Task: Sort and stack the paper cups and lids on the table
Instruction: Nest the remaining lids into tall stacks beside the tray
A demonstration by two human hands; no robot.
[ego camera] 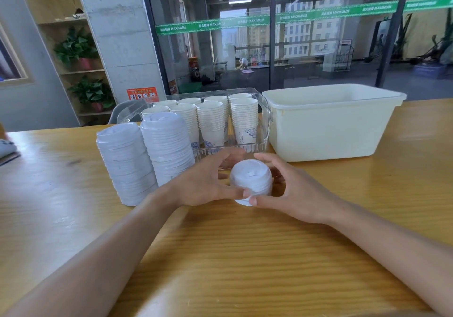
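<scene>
Cupping a short stack of white lids point(251, 182) between them, both hands meet near the middle of the wooden worktop point(220, 255). The left hand point(208, 182) curls its fingers round the stack's left side, thumb at the near edge, and the right hand point(291, 191) wraps the right side the same way, so the two thumbs almost touch in front. The stack's base is hidden by the thumbs, so I cannot tell whether it rests on the worktop. Just left of the hands stand two tall lid stacks, one point(126, 164) nearer the worktop's left and the other point(168, 150) beside it, touching or nearly so. Behind them sits a clear tray point(264, 120) holding paper cups point(213, 123) nested in upright columns, two rows deep; some bottom cups show a blue pattern. A cream tub point(331, 125) stands right of the tray, very close to it. Beyond the worktop are a glass wall and, to the left, shelves with potted plants point(81, 52).
</scene>
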